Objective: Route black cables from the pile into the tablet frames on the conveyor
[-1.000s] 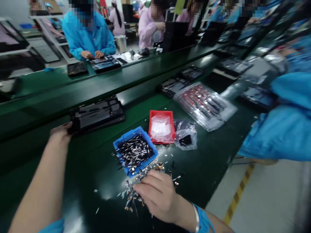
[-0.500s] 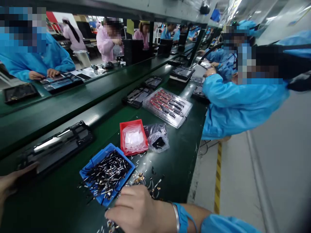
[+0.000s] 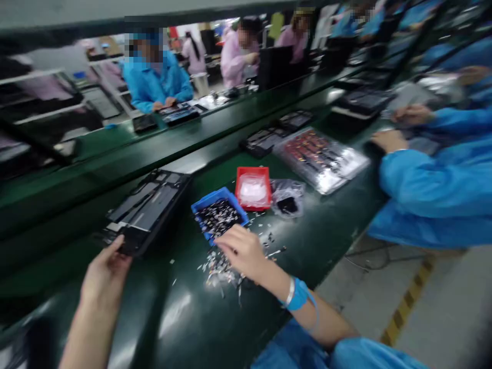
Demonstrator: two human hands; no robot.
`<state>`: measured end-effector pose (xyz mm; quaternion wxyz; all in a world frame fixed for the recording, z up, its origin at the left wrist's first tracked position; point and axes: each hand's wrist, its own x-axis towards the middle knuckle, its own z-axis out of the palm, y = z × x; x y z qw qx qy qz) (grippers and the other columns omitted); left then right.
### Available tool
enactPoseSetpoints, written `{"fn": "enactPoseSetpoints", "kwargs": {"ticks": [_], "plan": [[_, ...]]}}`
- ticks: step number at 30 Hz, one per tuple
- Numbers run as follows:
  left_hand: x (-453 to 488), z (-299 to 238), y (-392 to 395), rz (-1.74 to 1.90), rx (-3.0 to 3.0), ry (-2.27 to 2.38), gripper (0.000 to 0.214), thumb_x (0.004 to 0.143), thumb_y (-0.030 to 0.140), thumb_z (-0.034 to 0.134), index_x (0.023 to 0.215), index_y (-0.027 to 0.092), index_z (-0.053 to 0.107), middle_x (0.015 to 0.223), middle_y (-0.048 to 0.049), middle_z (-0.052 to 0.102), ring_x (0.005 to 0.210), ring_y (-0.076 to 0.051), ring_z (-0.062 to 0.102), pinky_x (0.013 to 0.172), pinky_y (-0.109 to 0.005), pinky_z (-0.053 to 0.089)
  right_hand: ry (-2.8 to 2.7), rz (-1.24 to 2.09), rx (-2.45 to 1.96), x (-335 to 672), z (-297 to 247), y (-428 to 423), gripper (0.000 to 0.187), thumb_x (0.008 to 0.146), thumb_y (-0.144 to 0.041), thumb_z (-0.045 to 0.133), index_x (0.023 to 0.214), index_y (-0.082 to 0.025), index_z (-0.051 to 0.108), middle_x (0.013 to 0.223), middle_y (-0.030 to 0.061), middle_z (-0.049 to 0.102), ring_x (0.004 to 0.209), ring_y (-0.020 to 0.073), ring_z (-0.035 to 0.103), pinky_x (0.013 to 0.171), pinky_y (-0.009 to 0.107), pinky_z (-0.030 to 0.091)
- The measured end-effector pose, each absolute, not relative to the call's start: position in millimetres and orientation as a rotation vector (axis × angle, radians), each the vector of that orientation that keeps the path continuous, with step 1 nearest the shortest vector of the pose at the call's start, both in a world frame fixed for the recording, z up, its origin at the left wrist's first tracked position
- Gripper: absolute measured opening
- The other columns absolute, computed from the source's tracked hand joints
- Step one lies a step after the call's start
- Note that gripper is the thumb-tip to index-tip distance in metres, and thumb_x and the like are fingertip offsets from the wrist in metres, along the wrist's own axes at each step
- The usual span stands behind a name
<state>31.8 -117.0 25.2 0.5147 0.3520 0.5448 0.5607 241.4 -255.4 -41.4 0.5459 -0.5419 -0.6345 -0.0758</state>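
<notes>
My left hand (image 3: 109, 264) grips the near corner of a flat black tablet-like device (image 3: 149, 205), thumb on top and fingers beneath. The device lies tilted, its inner side with grey panels facing up. My right hand (image 3: 244, 251) is at the near edge of a blue bin (image 3: 200, 205) full of short black and white strips, above a loose pile of small parts (image 3: 221, 269). Its thumb and fingers are pinched together; whatever is between them is too small to make out. A band with a blue strap (image 3: 298, 294) circles the right wrist.
Beyond the blue bin stand a red bin (image 3: 265, 205) with clear plastic bags and a bag with a black piece (image 3: 288, 205). A clear tray of red and black parts (image 3: 326, 159) lies farther right. A co-worker's blue sleeve (image 3: 434, 169) reaches over the table's right side.
The view has swung left and pulled back. My right hand has lifted from the loose parts toward the blue bin's near edge. My left hand stays at the device, which now appears more tilted.
</notes>
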Motion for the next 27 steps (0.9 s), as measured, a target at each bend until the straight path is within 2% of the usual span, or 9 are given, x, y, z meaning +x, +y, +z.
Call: {"fn": "enactPoseSetpoints", "kwargs": {"ticks": [4,6,11,16,19,21,23,25,27], "plan": [[-28,-4,-216,1.384,0.591,1.446,0.018,0.064,0.007,0.069,0.062,0.016,0.053,0.066,0.0028,0.064,0.062,-0.011,0.062,0.06,-0.018,0.054,-1.45,0.035,-1.324,246,-38,-256,0.015,0.086,-0.013,0.058,0.079,-0.02,0.07,0.076,0.0025,0.072,0.071,0.0149,0.064,0.067,0.029,0.051],[-48,-23,-268,1.379,0.552,1.474,0.023,0.065,0.016,0.076,0.062,0.017,0.052,0.071,0.0037,0.066,0.07,-0.012,0.065,0.066,-0.02,0.055,-1.381,0.18,-1.394,244,-35,-257,0.012,0.082,-0.016,0.061,0.078,-0.021,0.07,0.074,0.0017,0.071,0.064,0.014,0.061,0.061,0.029,0.049],[-54,-57,-359,1.259,0.385,1.357,0.026,0.064,0.028,0.083,0.078,0.021,0.062,0.079,0.0033,0.069,0.083,-0.017,0.069,0.076,-0.028,0.057,-1.203,0.571,-1.452,213,-25,-265,0.006,0.073,-0.026,0.07,0.074,-0.021,0.071,0.074,0.0019,0.073,0.064,0.0148,0.062,0.061,0.029,0.05],[-51,-56,-386,0.719,0.362,0.913,0.036,0.072,0.038,0.077,0.1,0.017,0.069,0.104,-0.0129,0.072,0.098,-0.028,0.069,0.073,-0.032,0.055,-1.291,0.992,-1.374,159,-20,-265,0.01,0.067,-0.027,0.075,0.072,-0.02,0.07,0.068,0.0014,0.069,0.062,0.0136,0.062,0.058,0.027,0.049],[-70,-46,-384,0.366,0.652,0.783,0.029,0.084,0.04,0.065,0.094,0.015,0.073,0.094,-0.0147,0.074,0.085,-0.025,0.072,0.073,-0.03,0.053,-1.342,1.244,-1.332,126,-27,-261,0.013,0.064,-0.027,0.077,0.07,-0.019,0.068,0.067,0.0008,0.068,0.061,0.0126,0.061,0.058,0.027,0.05],[-86,-42,-375,0.466,0.977,0.896,0.026,0.089,0.036,0.058,0.087,0.017,0.074,0.083,-0.0105,0.074,0.077,-0.021,0.07,0.073,-0.031,0.052,-1.352,1.361,-1.315,108,-34,-256,0.014,0.064,-0.026,0.075,0.073,-0.018,0.067,0.068,0.0004,0.068,0.062,0.0118,0.061,0.058,0.026,0.049],[-100,-43,-361,0.81,1.33,1.119,0.021,0.092,0.029,0.053,0.089,0.019,0.071,0.083,-0.0077,0.073,0.08,-0.02,0.069,0.075,-0.032,0.053,-1.364,1.426,-1.309,92,-41,-251,0.015,0.066,-0.024,0.072,0.078,-0.017,0.067,0.068,-0.0002,0.067,0.062,0.011,0.061,0.058,0.026,0.048],[-110,-51,-342,1.105,1.693,1.318,0.019,0.091,0.021,0.051,0.1,0.018,0.067,0.097,-0.0091,0.072,0.093,-0.021,0.067,0.083,-0.035,0.053,-1.38,1.434,-1.319,81,-47,-244,0.016,0.067,-0.022,0.07,0.081,-0.016,0.066,0.067,-0.0009,0.065,0.062,0.0104,0.06,0.059,0.026,0.047],[-117,-61,-323,1.128,2.081,1.44,0.027,0.089,0.015,0.051,0.114,0.017,0.062,0.114,-0.012,0.068,0.106,-0.024,0.064,0.09,-0.039,0.052,-1.395,1.397,-1.342,73,-51,-236,0.016,0.067,-0.02,0.068,0.082,-0.016,0.066,0.066,-0.0018,0.064,0.062,0.0099,0.059,0.061,0.026,0.047]]}}
